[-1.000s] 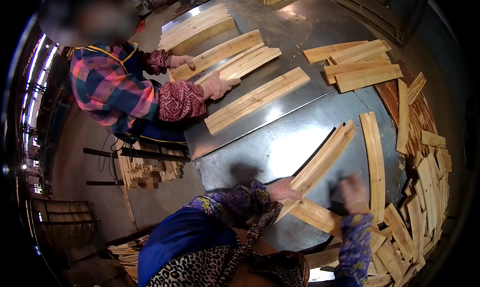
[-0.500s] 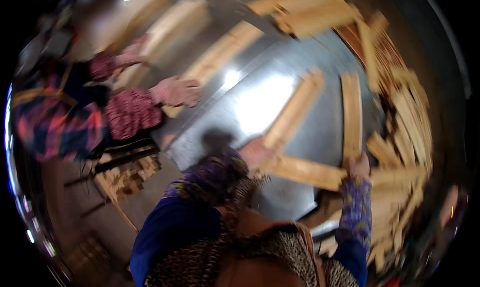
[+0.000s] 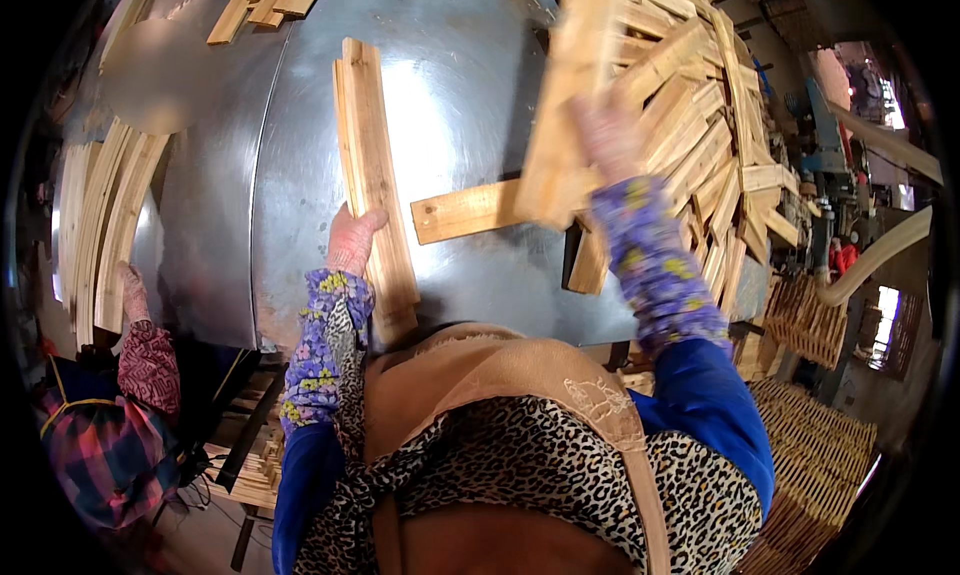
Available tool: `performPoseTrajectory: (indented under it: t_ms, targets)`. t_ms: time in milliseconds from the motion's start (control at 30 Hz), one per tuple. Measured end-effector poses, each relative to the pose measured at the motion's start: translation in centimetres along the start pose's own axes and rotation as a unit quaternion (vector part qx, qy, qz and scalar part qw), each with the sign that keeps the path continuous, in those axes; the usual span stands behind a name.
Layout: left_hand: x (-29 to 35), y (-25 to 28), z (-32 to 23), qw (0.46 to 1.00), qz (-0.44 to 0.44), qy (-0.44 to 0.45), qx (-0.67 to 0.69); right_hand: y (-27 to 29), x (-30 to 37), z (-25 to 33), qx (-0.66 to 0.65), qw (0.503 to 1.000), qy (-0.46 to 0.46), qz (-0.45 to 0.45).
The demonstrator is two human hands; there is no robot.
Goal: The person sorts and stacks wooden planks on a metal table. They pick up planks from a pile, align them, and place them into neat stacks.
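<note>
Left hand (image 3: 352, 240) on stacked slats (image 3: 372, 180), right hand (image 3: 605, 135) gripping plank (image 3: 565, 105)

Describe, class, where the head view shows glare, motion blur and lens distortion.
Head view: strong glare whitens the metal tabletop beside the slat stack under the left hand; the right hand and its raised wooden slat are motion-blurred; fisheye bending curves the slats at the left rim, with dark corners.
</note>
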State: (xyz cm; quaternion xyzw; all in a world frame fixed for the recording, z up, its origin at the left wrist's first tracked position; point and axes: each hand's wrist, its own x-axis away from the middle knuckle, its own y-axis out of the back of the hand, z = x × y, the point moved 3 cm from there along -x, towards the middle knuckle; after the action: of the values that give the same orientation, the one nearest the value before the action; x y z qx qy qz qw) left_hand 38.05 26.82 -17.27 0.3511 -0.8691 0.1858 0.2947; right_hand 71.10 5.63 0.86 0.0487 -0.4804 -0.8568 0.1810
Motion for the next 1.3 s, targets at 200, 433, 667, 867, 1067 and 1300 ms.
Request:
performPoseTrajectory:
  t_ms: [200,433,667,867,1067,1300]
  targets:
    - [1.9,-2.5,0.3,0.976,-0.046,-0.054,-0.205,-16.1,19.7,3.6,0.118,0.880,0.215,0.407]
    - [3.5,1.2,0.7,0.987,0.033,-0.030,0.152,-4.5,5.5,-11.6,0.363,0.865,0.259,0.231]
    - [2.6,-2.3,1.1,0.759,0.414,0.032,0.501,-8.6,1.7,-5.7,-0.177,0.898,-0.140,0.377]
    - [-1.3,-11.3,4.8,0.839,0.160,0.153,0.497,-19.4,6.2,2.9,-0.387,0.799,-0.203,0.412]
    - [-3.1,-10.3,5.7,0.770,0.327,0.144,0.529,-6.4,-9.4,-3.3,0.167,0.982,0.070,-0.050]
    - [-5.3,-11.6,2.9,0.786,0.325,0.148,0.505,0.1,-19.8,-14.2,0.268,0.925,-0.229,-0.142]
